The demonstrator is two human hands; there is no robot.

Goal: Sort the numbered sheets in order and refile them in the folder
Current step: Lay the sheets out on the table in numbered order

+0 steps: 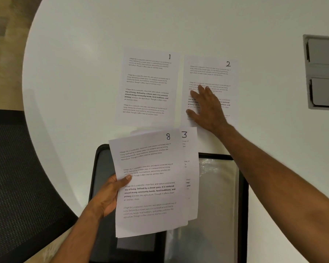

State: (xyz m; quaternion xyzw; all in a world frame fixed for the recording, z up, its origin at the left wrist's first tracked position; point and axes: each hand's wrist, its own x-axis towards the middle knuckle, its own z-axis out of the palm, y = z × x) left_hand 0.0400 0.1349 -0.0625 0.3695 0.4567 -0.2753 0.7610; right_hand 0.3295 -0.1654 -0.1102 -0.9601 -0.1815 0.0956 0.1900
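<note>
I look down on a round white desk [84, 54] that fills most of the view. A black mesh chair [17, 177] sits at its lower left edge. A grey recessed panel [323, 73] is set into the desk surface at far right.

Near me, an open black folder [241, 196] lies on the desk, with a shiny clear plastic sleeve [218, 196] showing on its right half.

Two printed sheets lie flat on the desk beyond the folder, just beside each other. The sheet marked 1 [148, 88] is on the left; the sheet marked 2 [209, 73] is on the right.

Above the folder, my left hand [106, 196] holds a loose stack of sheets [150, 186]. The top sheet is marked 8 [168, 136]. A sheet marked 3 [190, 168] pokes out behind it on the right. The left fingers curl behind the stack and the thumb pinches it from the front, at the stack's left edge.

My right hand [207, 109] reaches forward and rests palm down on sheet 2. Its fingers are straight and spread, lying flat on the paper and covering part of the text.
</note>
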